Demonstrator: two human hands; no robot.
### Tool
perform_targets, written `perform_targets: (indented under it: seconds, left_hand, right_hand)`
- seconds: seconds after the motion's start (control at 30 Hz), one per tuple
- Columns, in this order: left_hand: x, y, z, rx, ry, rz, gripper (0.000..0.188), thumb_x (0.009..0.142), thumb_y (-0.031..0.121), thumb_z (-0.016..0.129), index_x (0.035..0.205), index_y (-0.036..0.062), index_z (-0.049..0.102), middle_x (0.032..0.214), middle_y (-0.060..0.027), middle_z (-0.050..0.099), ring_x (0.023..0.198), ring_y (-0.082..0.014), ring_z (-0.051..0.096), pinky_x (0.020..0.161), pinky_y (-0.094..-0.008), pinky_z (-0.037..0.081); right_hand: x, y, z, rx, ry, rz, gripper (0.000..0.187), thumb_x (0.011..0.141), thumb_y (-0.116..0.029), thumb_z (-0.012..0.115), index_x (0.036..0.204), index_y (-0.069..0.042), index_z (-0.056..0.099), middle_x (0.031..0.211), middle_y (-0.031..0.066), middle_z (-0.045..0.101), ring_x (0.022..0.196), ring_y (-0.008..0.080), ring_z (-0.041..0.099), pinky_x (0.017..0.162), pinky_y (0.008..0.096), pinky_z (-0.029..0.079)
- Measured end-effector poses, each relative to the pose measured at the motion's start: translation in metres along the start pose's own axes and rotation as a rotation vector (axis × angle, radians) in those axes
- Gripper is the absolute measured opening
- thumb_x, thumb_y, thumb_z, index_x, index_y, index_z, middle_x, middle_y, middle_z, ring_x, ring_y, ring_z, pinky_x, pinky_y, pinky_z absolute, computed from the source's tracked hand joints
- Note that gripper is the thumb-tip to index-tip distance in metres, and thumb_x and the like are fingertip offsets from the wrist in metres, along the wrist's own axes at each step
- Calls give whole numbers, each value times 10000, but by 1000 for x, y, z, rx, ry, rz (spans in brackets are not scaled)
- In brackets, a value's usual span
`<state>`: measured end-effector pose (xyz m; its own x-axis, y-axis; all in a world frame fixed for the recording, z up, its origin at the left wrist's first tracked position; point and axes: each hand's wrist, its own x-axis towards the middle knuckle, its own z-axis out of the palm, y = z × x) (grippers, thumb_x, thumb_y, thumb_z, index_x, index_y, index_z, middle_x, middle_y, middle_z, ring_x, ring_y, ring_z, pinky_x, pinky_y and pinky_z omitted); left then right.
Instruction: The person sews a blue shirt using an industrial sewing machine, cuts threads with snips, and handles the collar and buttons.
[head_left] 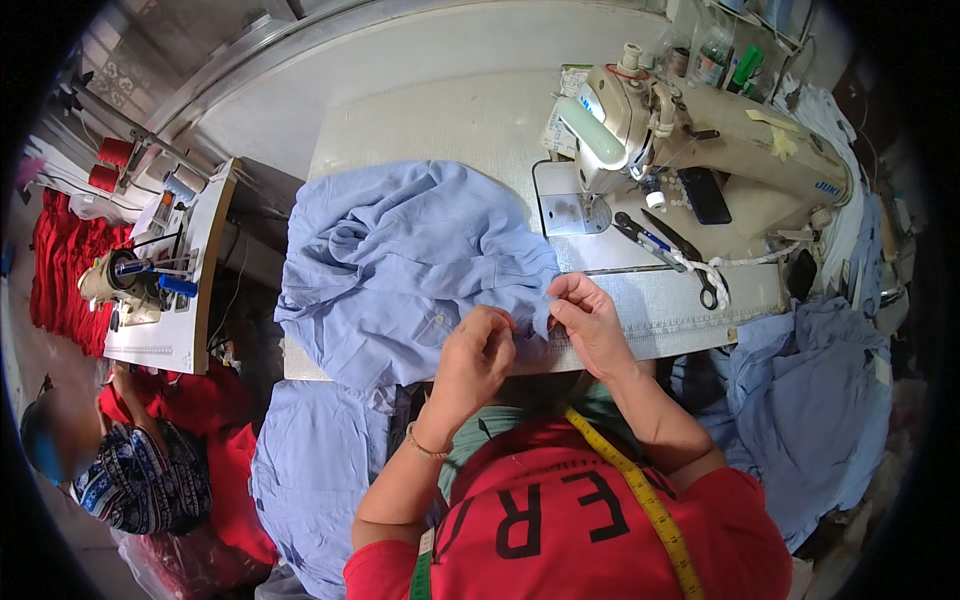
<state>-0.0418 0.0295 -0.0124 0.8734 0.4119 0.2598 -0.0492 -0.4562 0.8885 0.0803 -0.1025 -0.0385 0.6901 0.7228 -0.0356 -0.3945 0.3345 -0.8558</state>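
A light blue shirt (pixel 410 250) lies bunched on the sewing table, with a small button showing on it. Its right edge reaches my right hand (pixel 592 325), whose thumb and fingertips are pinched on the cloth. My left hand (pixel 478 362) is closed in a pinch over the shirt's near edge, a short way left of the other hand. What sits between its fingertips is too small to make out. Right of the shirt stands a sewing machine (pixel 640 130), its needle plate beside the cloth but apart from both hands.
Black-handled scissors (pixel 706 290), a phone (pixel 706 195) and a white cord lie by the machine. More blue garments hang at the left (pixel 320 470) and right (pixel 810 410). A yellow measuring tape (pixel 650 500) hangs over my red shirt. Another person (pixel 140 470) sits at a second machine, far left.
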Motion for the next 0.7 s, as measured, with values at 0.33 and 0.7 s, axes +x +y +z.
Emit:
perform_targets:
  seconds: [0.33,0.7]
  left_hand:
    - [5,-7,20,75,19,186,97,810,-4,609,902,-32,599,938,-154,602,791,-297,614,675,-327,490]
    - [6,-8,31,-70,15,-16,49,821,-14,572,840,-48,600,900,-93,623,736,-144,580,640,-238,450]
  right_hand:
    - [-2,-5,0,-215,-44,-36,148,868,-80,600,1005,-32,570,835,-30,562,744,15,496,672,169,403]
    - [19,-70,-72,-1843,316,-350,314,757,23,533,1066,-26,566,1118,151,522,1031,355,506,913,409,421]
